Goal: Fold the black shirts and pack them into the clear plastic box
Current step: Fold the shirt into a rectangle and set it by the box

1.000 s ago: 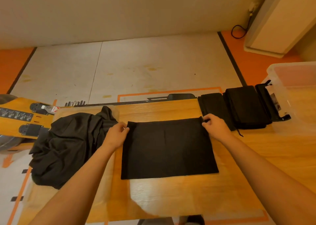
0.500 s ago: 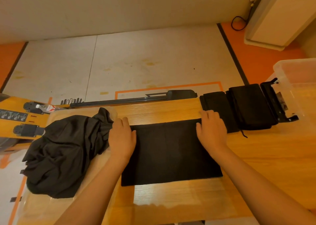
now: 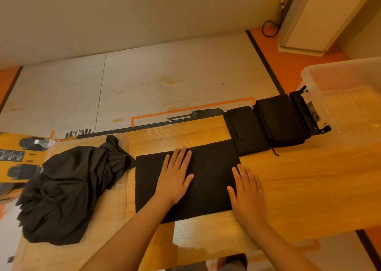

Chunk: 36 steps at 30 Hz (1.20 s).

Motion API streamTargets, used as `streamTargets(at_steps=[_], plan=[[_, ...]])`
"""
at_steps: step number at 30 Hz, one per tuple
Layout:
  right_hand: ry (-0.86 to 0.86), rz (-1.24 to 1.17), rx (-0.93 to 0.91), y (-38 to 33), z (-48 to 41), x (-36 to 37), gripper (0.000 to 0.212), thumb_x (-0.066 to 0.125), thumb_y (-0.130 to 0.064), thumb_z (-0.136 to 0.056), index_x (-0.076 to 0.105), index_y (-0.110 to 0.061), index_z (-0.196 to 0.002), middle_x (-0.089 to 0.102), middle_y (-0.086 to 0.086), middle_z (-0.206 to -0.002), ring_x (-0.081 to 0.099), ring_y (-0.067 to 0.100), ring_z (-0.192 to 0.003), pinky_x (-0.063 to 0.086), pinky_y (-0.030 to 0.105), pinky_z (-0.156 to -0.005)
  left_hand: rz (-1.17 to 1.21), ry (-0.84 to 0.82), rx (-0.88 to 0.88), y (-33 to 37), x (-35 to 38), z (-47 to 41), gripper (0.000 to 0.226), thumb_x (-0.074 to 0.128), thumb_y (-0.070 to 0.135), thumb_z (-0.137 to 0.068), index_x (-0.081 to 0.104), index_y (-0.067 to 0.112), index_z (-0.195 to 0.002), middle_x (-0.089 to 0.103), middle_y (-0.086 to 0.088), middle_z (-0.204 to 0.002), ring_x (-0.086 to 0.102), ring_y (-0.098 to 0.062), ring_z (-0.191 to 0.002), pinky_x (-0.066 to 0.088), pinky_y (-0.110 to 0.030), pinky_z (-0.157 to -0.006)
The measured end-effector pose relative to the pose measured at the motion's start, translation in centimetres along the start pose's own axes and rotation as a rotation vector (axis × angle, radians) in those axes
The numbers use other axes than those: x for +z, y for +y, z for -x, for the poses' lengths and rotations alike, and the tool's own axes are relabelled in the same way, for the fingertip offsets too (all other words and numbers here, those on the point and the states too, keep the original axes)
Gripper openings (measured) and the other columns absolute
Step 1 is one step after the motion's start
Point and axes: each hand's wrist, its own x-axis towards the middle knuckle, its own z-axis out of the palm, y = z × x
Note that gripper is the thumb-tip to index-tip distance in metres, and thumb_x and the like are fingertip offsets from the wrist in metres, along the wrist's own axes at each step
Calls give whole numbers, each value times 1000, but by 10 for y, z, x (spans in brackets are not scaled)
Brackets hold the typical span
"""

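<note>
A black shirt (image 3: 210, 174), folded into a flat rectangle, lies in the middle of the wooden table (image 3: 309, 184). My left hand (image 3: 175, 176) presses flat on its middle with straight fingers. My right hand (image 3: 246, 192) lies flat across its right edge, partly on the wood. Two folded black shirts (image 3: 245, 130) (image 3: 280, 120) sit side by side at the table's far right. The clear plastic box (image 3: 346, 97) stands at the right end. A pile of unfolded black shirts (image 3: 66, 188) lies on the left.
A black latch frame (image 3: 307, 114) lies between the folded shirts and the box. A dark bar (image 3: 144, 125) runs along the table's far edge. Yellow boards with black fittings (image 3: 18, 159) sit left of the table. A white cabinet (image 3: 321, 17) and cable stand far right.
Both hands slid from the shirt's far corners toward me: the left onto the shirt's middle, the right down its right edge. Fingers went from pinching corners to lying flat.
</note>
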Motion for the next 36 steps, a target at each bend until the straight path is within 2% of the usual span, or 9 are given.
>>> streamTargets(at_steps=[5,8,13,21,24,26,29,32,36], plan=[[50,-41,158,13,24,-3,48,62,-35,-88,57,-11,-130,60,13,-128,55,30,-118,48,45,-94,-123,11,482,73,-20,-57,65,50,13,-97,19,21,-153,9,-3,-162,3,-21,-150,0,-38,-120],[8,-82,209,18,20,-9,56,80,-26,-73,62,-10,-123,66,10,-113,62,28,-104,53,40,-82,-251,-45,683,105,-14,-77,57,57,6,-91,40,15,-145,30,-6,-157,20,-24,-147,16,-38,-118],[-38,-136,259,14,6,-23,36,61,-29,-90,54,-20,-124,60,-1,-119,50,19,-114,44,30,-91,-482,-33,704,123,-15,-90,45,61,14,-91,50,13,-134,50,-6,-140,36,-24,-135,28,-36,-112],[-164,-231,253,10,3,-28,30,51,-24,-94,54,-24,-124,52,-5,-123,50,11,-110,46,22,-83,-539,-13,660,119,-9,-76,41,54,16,-96,49,8,-135,41,-11,-148,27,-28,-142,16,-45,-119],[-162,-325,268,15,4,-31,26,53,-26,-94,55,-24,-120,54,-6,-116,53,8,-103,45,18,-75,-475,85,704,108,-22,-65,39,58,16,-92,54,10,-131,49,-10,-142,33,-26,-140,14,-44,-119],[-181,-450,271,18,1,-39,14,53,-24,-95,54,-23,-109,60,-4,-96,58,10,-85,47,24,-65,-399,152,722,98,-39,-59,32,62,16,-89,61,10,-121,60,-10,-129,45,-25,-132,20,-43,-117],[-155,-553,153,21,-10,-55,8,53,-19,-95,47,-24,-94,58,-4,-75,56,11,-64,46,29,-55,-332,237,730,83,-66,-51,20,66,23,-88,66,13,-105,69,-6,-107,58,-25,-113,33,-43,-111],[-148,-620,25,18,-24,-81,11,55,-19,-96,51,-28,-99,61,-10,-87,59,5,-76,45,17,-57,-347,315,698,64,-92,-44,21,63,32,-89,67,14,-101,69,-3,-104,59,-23,-109,40,-42,-106],[-98,-661,-146,8,-44,-117,12,59,-21,-94,64,-24,-105,62,-12,-95,58,3,-91,50,19,-77,-437,335,620,31,-124,-33,33,46,42,-97,67,16,-93,68,0,-102,60,-22,-105,42,-39,-102]])
